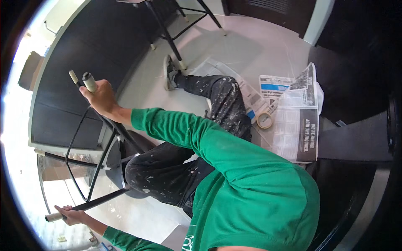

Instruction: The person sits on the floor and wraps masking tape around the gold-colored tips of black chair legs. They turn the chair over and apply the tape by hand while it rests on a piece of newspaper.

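Observation:
A black metal stool (136, 144) lies tipped over by my bent leg, its legs pointing left. Cream tape wraps the legs near their ends. Around the far leg (121, 130), close to its taped tip (89, 82), my right hand (104, 100) is closed. My left hand (73, 216) grips the near leg (100, 202) just behind its pale taped end (53, 217). Two other legs, one with a taped tip (73, 76) beside my right hand and one with a taped tip (39, 152) between the hands, are untouched. Thin black footrest rods (69, 163) join the legs.
Newspaper sheets (293, 125) cover floor to the right, with a roll of masking tape (264, 120) on them. A second stool (180, 34) with taped feet stands upright at the far side. A dark panel (100, 46) rises at the far left. My paint-spattered legs (228, 98) are spread on the floor.

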A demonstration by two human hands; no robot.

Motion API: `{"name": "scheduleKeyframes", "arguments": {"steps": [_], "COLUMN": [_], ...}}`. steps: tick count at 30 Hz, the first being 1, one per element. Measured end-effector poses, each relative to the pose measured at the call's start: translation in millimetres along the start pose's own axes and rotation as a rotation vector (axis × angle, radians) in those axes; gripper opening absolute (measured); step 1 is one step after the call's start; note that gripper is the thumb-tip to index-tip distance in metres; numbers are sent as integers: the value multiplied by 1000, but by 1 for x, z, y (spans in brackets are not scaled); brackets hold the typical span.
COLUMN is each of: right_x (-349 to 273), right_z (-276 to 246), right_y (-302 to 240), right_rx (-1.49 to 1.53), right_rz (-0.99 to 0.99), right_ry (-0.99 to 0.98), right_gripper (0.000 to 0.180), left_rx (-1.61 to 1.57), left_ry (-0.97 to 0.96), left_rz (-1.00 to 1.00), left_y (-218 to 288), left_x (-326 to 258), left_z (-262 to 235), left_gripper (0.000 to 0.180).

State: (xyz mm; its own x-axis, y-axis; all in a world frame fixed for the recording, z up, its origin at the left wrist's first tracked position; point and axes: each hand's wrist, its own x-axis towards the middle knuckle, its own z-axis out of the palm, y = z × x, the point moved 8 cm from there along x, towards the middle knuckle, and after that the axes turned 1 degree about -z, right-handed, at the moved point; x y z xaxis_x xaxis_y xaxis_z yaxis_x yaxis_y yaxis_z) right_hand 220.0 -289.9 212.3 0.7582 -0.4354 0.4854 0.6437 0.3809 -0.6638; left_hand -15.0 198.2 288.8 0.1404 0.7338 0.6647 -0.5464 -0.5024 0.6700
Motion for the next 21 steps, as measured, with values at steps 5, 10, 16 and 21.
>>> {"name": "scheduleKeyframes", "arguments": {"steps": [5,10,16,21], "right_x": [34,65,88,106], "right_z": [-33,-41,-52,-34], "right_y": [-24,-33,-10,1], "right_rx": [-204,-198,-303,-366], "right_rz": [-172,-189,-157,-210], "right_ry": [98,-1,40,-49], "right_gripper": [33,32,34,34], "left_rx": [-60,-293,-289,-269], "left_ry": [26,-44,-44,-156], "left_rz": [-83,-205,-278,-273], "left_y": [-67,-132,-131,-166], "left_x": [-35,-51,-82,-51], "left_z": [41,75,118,128], "left_gripper": [22,22,26,27]}}
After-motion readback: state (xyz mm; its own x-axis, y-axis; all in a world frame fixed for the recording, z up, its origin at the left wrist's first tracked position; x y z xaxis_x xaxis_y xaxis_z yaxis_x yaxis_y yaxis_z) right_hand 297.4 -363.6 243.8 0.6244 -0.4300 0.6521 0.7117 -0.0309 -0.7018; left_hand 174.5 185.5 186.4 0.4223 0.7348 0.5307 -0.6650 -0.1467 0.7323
